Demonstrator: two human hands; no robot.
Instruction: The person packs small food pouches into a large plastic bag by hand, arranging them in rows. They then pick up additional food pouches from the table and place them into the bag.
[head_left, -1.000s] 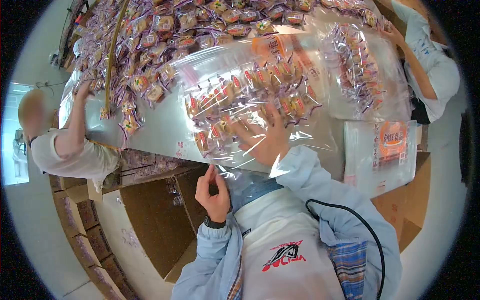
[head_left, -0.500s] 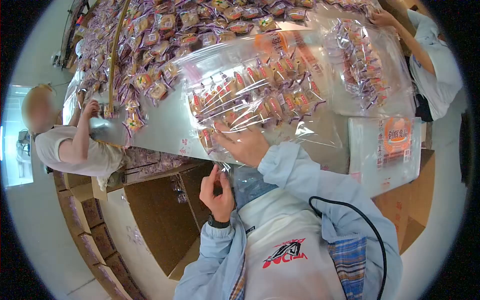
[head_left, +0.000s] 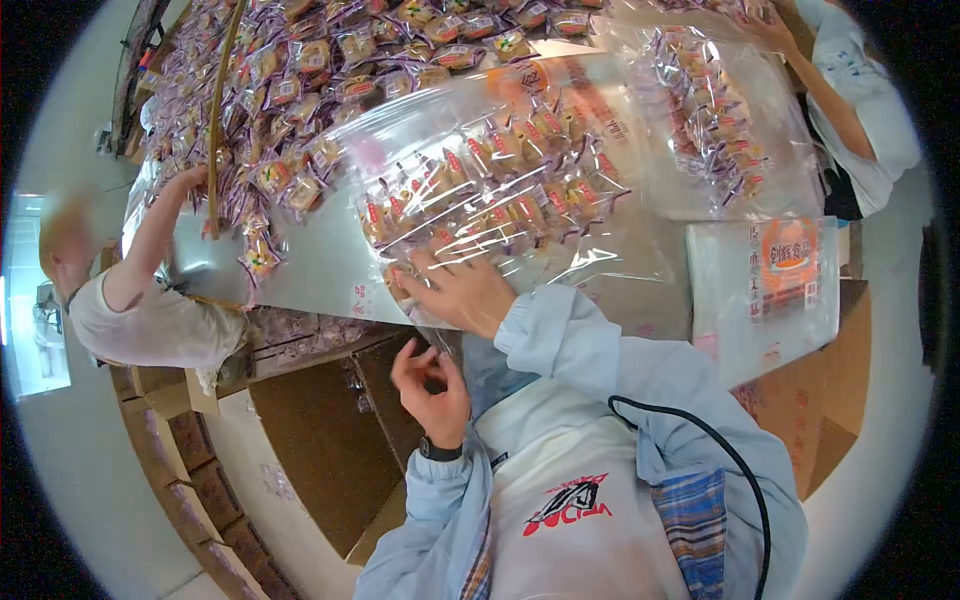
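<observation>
Right hand (head_left: pixel 455 292) flat, fingers spread, pressing clear bag (head_left: pixel 605 262) of wrapped pastries (head_left: pixel 520 205) onto table (head_left: pixel 320 265), near edge. Left hand (head_left: pixel 430 385) just below table edge, pinching bag's lip. Risk: slick film sliding off table, pastries spilling, on loosened pinch.

The clear bag (head_left: pixel 560 250) is thin plastic film, glossy and crinkled, streaked with white glare. The pastry packets (head_left: pixel 470 160) inside it are wrapped in shiny film, like the loose packets (head_left: pixel 300 80) heaped toward the table's far edge. The table (head_left: pixel 320 265) is smooth bare metal with a dull sheen. The stack of printed bags (head_left: pixel 770 290) at its right edge is flat, glossy plastic. The cartons (head_left: pixel 310 440) below the near edge are matt brown cardboard.
</observation>
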